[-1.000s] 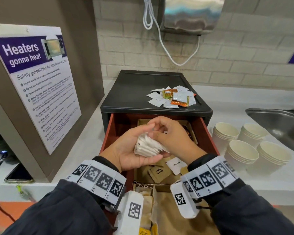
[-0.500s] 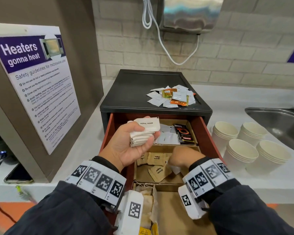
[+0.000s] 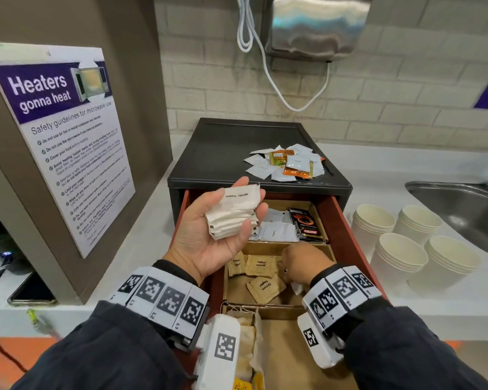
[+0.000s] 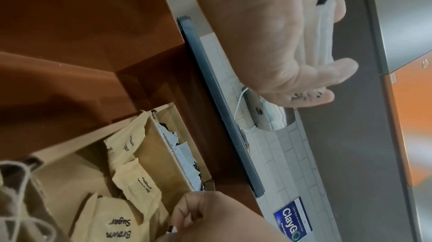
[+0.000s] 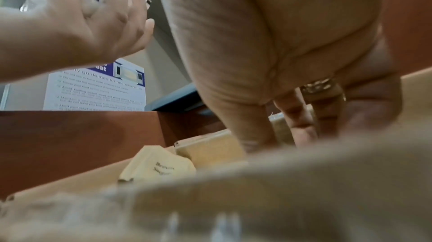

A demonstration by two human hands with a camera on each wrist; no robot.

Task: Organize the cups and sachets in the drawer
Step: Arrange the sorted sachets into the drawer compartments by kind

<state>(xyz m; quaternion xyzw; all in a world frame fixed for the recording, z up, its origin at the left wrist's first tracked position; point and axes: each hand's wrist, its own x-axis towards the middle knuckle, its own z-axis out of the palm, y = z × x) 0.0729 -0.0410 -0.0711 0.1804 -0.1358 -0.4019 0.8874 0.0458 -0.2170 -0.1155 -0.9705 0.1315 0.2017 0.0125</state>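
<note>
My left hand [image 3: 248, 209] is palm up above the open red drawer [image 3: 347, 235] and grips a stack of white sugar sachets [image 3: 228, 220] between thumb and fingers. The stack's edge [image 4: 323, 30] shows in the left wrist view. My right hand [image 3: 290, 260] is down in the middle compartment among brown sugar sachets [image 3: 261, 266]. Its fingers [image 5: 268, 135] curl down onto the far edge of a white sachet [image 3: 296, 288] that peeks out under the wrist. Four stacks of paper cups [image 3: 400, 257] stand on the counter to the right.
The back compartment holds white sachets [image 3: 279, 232] and black ones [image 3: 306, 223]; the front one holds tea bags [image 3: 245, 333]. Loose mixed sachets [image 3: 288, 166] lie on the black drawer unit. A sink [image 3: 462, 204] is at the right; a poster [image 3: 65, 142] and a phone [image 3: 31, 294] are at the left.
A second ago both hands were together on the white stack. The right hand has dropped into the middle compartment; the left has risen slightly with the stack, palm turned up.
</note>
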